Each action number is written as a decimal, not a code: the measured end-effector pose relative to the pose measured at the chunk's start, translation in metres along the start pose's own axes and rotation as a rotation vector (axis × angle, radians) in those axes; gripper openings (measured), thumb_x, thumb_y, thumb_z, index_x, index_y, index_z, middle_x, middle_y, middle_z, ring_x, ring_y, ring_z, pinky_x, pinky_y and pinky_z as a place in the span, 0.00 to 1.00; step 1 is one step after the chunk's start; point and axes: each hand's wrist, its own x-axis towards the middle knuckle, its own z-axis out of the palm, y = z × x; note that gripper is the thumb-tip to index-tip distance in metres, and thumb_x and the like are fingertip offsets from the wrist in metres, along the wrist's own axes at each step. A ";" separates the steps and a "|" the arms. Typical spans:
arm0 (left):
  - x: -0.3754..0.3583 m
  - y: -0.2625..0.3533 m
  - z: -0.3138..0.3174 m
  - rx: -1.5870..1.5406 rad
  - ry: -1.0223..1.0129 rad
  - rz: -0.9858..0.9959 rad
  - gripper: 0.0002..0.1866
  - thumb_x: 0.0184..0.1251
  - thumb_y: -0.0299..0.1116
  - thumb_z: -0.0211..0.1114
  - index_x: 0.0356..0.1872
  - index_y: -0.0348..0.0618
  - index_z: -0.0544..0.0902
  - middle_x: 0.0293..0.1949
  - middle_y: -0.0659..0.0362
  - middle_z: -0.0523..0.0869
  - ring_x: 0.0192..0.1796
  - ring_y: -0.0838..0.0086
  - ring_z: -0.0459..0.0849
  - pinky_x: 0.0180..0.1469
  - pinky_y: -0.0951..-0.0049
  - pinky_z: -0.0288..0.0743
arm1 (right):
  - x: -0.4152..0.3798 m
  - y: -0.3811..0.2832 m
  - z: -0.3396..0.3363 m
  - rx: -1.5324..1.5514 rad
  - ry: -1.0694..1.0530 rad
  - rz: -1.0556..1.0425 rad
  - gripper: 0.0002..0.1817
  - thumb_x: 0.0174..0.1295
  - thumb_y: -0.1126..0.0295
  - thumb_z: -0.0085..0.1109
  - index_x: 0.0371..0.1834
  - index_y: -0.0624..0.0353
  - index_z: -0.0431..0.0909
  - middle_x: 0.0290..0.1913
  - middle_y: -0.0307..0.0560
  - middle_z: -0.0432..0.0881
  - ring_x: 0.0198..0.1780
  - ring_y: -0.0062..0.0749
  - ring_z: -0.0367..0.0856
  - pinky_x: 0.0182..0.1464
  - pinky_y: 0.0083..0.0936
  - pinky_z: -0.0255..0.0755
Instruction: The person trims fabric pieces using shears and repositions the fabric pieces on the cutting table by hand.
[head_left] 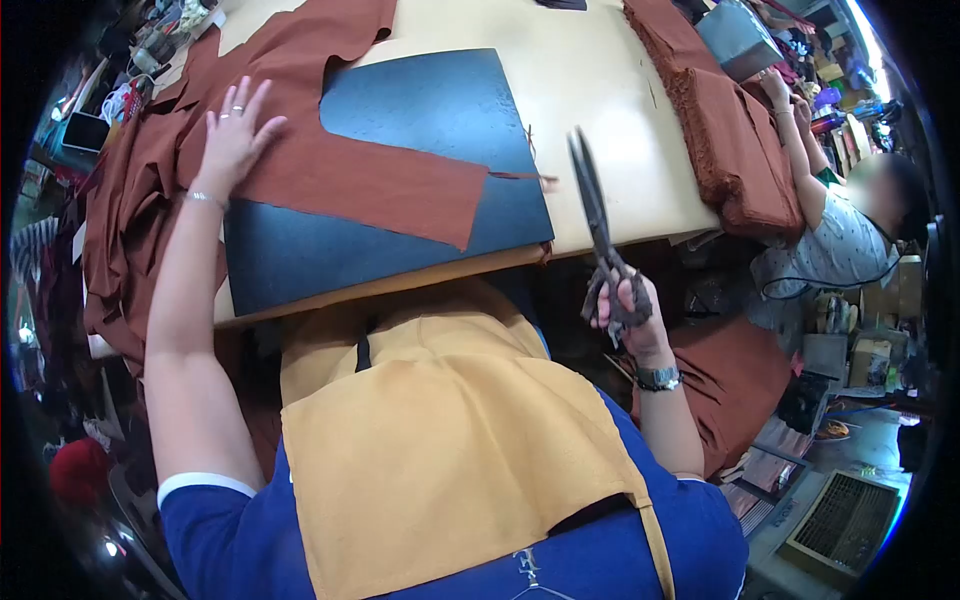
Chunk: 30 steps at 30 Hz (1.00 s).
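Observation:
My left hand (235,140) lies with its fingers spread on a rust-brown piece of fabric (390,185). One strip of that fabric runs across a dark blue-black board (430,100), and a thin frayed thread trails from its right end. In my right hand (630,305) is a pair of large dark scissors (592,200), held up off the right end of the board. Their blades point away from me and look closed together. My fingers wrap round the handles. The scissors are apart from the fabric.
A thick stack of rust-brown fabric (715,130) sits on the cream table (590,70) at the right. A grey metal box (738,40) rests at its far end, near a co-worker (830,230). More cloth (725,375) hangs low at right. Bunched fabric (120,240) drapes off the left side.

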 end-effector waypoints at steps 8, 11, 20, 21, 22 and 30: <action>-0.084 0.196 -0.079 -0.640 -0.190 0.516 0.27 0.62 0.47 0.66 0.63 0.59 0.76 0.72 0.56 0.67 0.75 0.56 0.58 0.72 0.42 0.50 | -0.026 0.009 0.013 0.124 -0.226 0.347 0.30 0.57 0.39 0.62 0.36 0.60 0.75 0.25 0.41 0.79 0.27 0.25 0.78 0.32 0.21 0.73; -0.083 0.207 -0.072 -0.722 -0.182 0.422 0.18 0.68 0.40 0.61 0.58 0.57 0.80 0.68 0.57 0.72 0.73 0.57 0.63 0.72 0.43 0.53 | -0.025 0.015 0.032 0.189 -0.183 0.318 0.29 0.60 0.40 0.60 0.37 0.60 0.76 0.26 0.42 0.79 0.28 0.27 0.79 0.35 0.22 0.74; -0.093 0.213 -0.075 -0.850 -0.136 0.303 0.15 0.73 0.37 0.56 0.57 0.55 0.81 0.66 0.56 0.75 0.72 0.57 0.67 0.72 0.46 0.53 | 0.012 0.038 0.079 0.180 -0.083 0.228 0.21 0.68 0.49 0.56 0.36 0.59 0.74 0.28 0.41 0.78 0.30 0.26 0.79 0.36 0.24 0.76; -0.093 0.213 -0.075 -0.853 -0.125 0.298 0.15 0.73 0.37 0.56 0.57 0.55 0.81 0.65 0.56 0.76 0.72 0.58 0.67 0.72 0.47 0.52 | 0.012 0.040 0.077 0.228 -0.117 0.222 0.22 0.68 0.49 0.56 0.36 0.60 0.74 0.28 0.42 0.78 0.30 0.25 0.79 0.36 0.24 0.76; -0.093 0.213 -0.075 -0.912 -0.104 0.246 0.15 0.73 0.37 0.56 0.57 0.54 0.81 0.65 0.56 0.76 0.72 0.58 0.67 0.73 0.48 0.52 | 0.011 0.044 0.075 0.275 -0.152 0.214 0.22 0.68 0.48 0.55 0.36 0.60 0.74 0.28 0.42 0.78 0.31 0.25 0.79 0.36 0.24 0.76; -0.092 0.209 -0.070 -1.057 -0.074 0.115 0.15 0.75 0.36 0.53 0.58 0.53 0.80 0.64 0.56 0.78 0.72 0.61 0.68 0.73 0.50 0.51 | -0.009 0.039 0.049 0.134 -0.252 0.238 0.26 0.57 0.44 0.67 0.37 0.57 0.72 0.33 0.39 0.77 0.31 0.22 0.77 0.35 0.20 0.74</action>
